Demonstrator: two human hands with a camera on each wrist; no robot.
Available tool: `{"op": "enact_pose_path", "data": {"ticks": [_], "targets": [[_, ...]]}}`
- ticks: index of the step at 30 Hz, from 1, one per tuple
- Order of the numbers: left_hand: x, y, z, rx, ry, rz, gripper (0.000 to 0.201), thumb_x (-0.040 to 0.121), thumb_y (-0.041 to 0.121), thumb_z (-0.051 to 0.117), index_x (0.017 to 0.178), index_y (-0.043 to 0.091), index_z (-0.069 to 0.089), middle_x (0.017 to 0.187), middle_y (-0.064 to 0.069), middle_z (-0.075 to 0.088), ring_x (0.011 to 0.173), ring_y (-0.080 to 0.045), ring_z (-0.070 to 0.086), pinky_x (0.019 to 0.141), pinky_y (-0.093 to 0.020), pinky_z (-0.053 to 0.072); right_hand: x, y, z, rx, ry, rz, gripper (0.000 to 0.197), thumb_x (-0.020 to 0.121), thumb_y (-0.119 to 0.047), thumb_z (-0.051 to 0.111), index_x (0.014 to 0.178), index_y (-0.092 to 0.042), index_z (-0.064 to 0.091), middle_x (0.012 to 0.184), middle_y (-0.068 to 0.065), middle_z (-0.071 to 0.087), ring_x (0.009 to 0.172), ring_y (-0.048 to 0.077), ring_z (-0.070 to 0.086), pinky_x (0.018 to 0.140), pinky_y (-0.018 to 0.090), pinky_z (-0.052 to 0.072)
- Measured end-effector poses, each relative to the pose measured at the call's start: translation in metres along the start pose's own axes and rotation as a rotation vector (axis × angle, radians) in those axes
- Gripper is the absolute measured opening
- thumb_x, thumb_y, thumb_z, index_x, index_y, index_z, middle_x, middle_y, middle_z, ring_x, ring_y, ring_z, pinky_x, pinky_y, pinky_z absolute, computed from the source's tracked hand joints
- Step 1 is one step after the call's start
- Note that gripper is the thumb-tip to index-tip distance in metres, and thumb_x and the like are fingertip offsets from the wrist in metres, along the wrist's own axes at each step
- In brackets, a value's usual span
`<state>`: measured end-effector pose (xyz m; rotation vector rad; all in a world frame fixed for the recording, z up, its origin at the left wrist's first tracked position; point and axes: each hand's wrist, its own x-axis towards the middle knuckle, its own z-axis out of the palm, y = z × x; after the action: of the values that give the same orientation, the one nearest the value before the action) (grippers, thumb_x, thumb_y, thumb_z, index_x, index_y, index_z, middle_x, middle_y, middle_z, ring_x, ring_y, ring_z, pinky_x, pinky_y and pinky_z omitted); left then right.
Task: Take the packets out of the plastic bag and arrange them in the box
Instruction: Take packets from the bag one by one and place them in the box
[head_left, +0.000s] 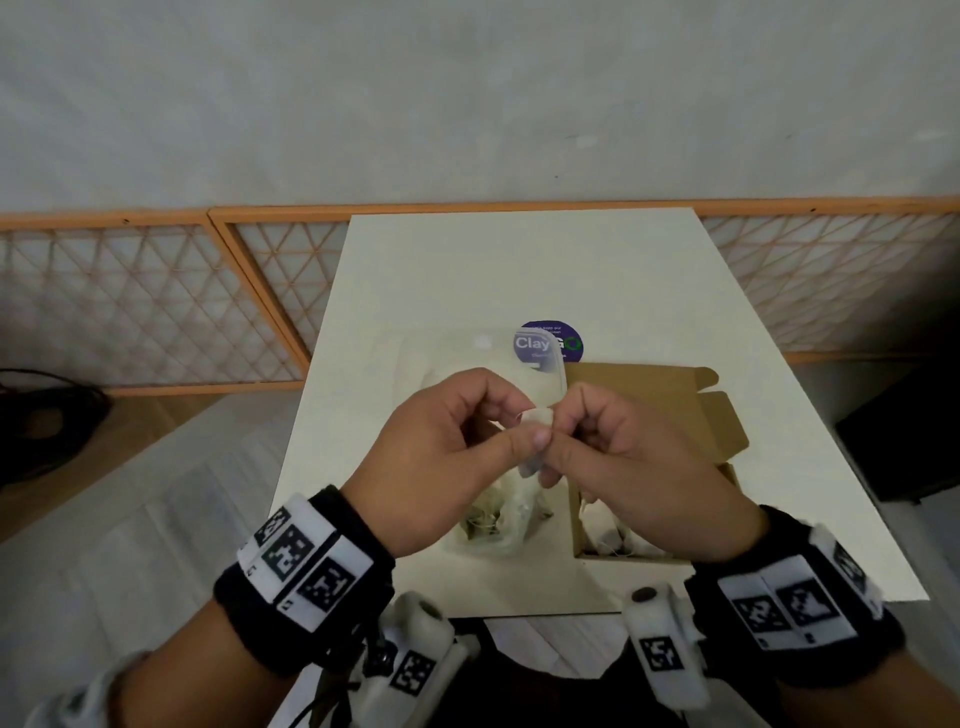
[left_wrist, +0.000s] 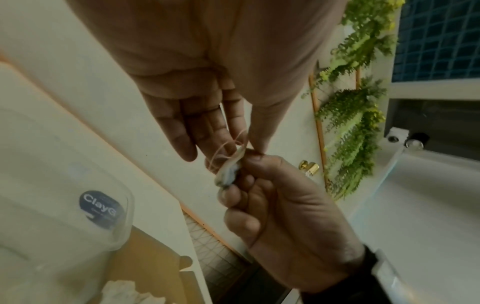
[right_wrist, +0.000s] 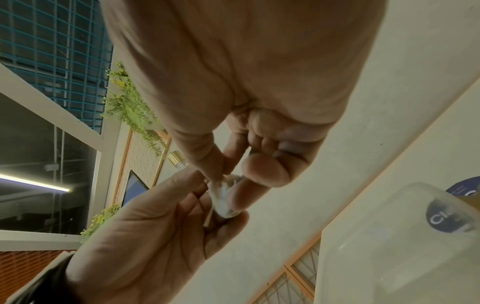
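White packet at frame centre, pinched by the fingers of both left hand and right hand above the plastic bag; cardboard box at right on the worktop.

A small white packet with a thin string is held above the tabletop, the clear plastic bag and open cardboard box lying near its front edge.

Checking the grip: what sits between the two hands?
A small white packet, pinched by the left hand and right hand; clearest in the head view.
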<state>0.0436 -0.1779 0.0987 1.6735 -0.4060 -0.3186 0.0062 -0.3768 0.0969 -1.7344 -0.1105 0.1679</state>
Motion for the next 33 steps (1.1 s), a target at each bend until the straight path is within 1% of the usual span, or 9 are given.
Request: {"op": "enact_pose_path", "data": {"ticks": [4,9,14,16,18,20,23,28,33], "targets": [[0.002,0.001,-0.005,0.015,-0.022,-0.003,0.014,0.091,0.019,0.074,0.101,0.009,0.071,0.09,-0.015,0.075,0.086,-0.04,0.071,0.088,-0.06,0.057,0.002,0.0,0.001,0.004,0.065,0.013,0.013,0.095,-0.003,0.069,0.093,0.003,0.057,0.07,-0.001,0.071,0.061,0.006,0.065,0.054,0.013,0.047],[0.006,0.003,-0.02,0.068,0.007,0.026,0.009,0.093,0.012,0.073,0.099,0.019,0.074,0.083,-0.006,0.074,0.078,-0.024,0.07,0.083,-0.044,0.058,0.002,0.007,0.0,-0.016,0.06,0.014,0.039,0.095,-0.011,0.073,0.129,-0.026,0.061,0.083,-0.007,0.067,0.084,0.051,0.063,0.071,0.044,0.05],[0.017,0.008,-0.025,0.104,0.07,0.065,0.01,0.093,0.014,0.073,0.099,0.022,0.074,0.087,-0.003,0.074,0.082,-0.023,0.072,0.085,-0.042,0.059,0.0,0.01,0.005,-0.009,-0.044,0.003,0.008,0.093,-0.021,0.073,0.101,-0.017,0.072,0.097,0.015,0.075,0.084,0.063,0.06,0.077,0.075,0.049],[0.019,0.002,-0.024,0.161,0.074,0.047,0.013,0.093,0.017,0.075,0.1,0.027,0.074,0.096,0.0,0.074,0.09,-0.018,0.071,0.086,-0.038,0.058,0.002,0.006,0.006,0.028,-0.04,-0.011,0.013,0.093,-0.015,0.075,0.097,-0.007,0.066,0.094,0.021,0.072,0.074,0.051,0.064,0.07,0.062,0.053],[0.018,-0.007,-0.023,0.284,0.125,0.045,0.018,0.095,0.024,0.074,0.107,0.036,0.071,0.115,0.013,0.069,0.106,-0.003,0.066,0.095,-0.031,0.055,0.005,0.003,0.005,0.07,-0.036,-0.026,0.012,0.094,-0.008,0.072,0.095,-0.002,0.062,0.085,0.016,0.07,0.063,0.015,0.066,0.057,0.031,0.05],[0.016,-0.009,-0.024,0.301,0.212,0.038,0.015,0.098,0.031,0.069,0.113,0.034,0.071,0.12,0.017,0.066,0.112,-0.001,0.063,0.1,-0.03,0.053,0.008,-0.001,0.006,0.098,-0.02,-0.028,0.013,0.094,-0.006,0.07,0.096,0.002,0.062,0.083,0.011,0.069,0.056,0.0,0.06,0.051,0.017,0.041],[0.01,-0.001,-0.025,0.076,0.217,0.02,0.023,0.095,0.037,0.067,0.107,0.019,0.075,0.108,0.003,0.076,0.105,-0.014,0.07,0.096,-0.031,0.055,0.017,-0.002,0.007,0.086,0.009,-0.041,0.016,0.093,-0.013,0.073,0.097,0.001,0.065,0.081,0.004,0.07,0.057,0.006,0.051,0.053,0.017,0.042],[0.008,-0.004,-0.021,-0.078,0.16,0.072,0.014,0.091,0.012,0.074,0.098,0.0,0.075,0.095,-0.016,0.078,0.096,-0.042,0.072,0.093,-0.05,0.058,0.029,-0.003,0.016,0.095,0.018,-0.044,0.015,0.094,-0.01,0.073,0.097,0.002,0.064,0.079,0.003,0.065,0.059,0.009,0.05,0.055,0.015,0.041],[0.006,-0.009,-0.026,-0.037,0.195,0.06,0.009,0.092,0.012,0.074,0.095,0.003,0.075,0.092,-0.008,0.08,0.09,-0.023,0.076,0.086,-0.032,0.06,0.043,0.03,0.019,-0.245,0.057,-0.03,0.015,0.092,-0.025,0.076,0.089,-0.038,0.068,0.087,-0.016,0.071,0.06,0.004,0.052,0.063,0.021,0.044]]}}
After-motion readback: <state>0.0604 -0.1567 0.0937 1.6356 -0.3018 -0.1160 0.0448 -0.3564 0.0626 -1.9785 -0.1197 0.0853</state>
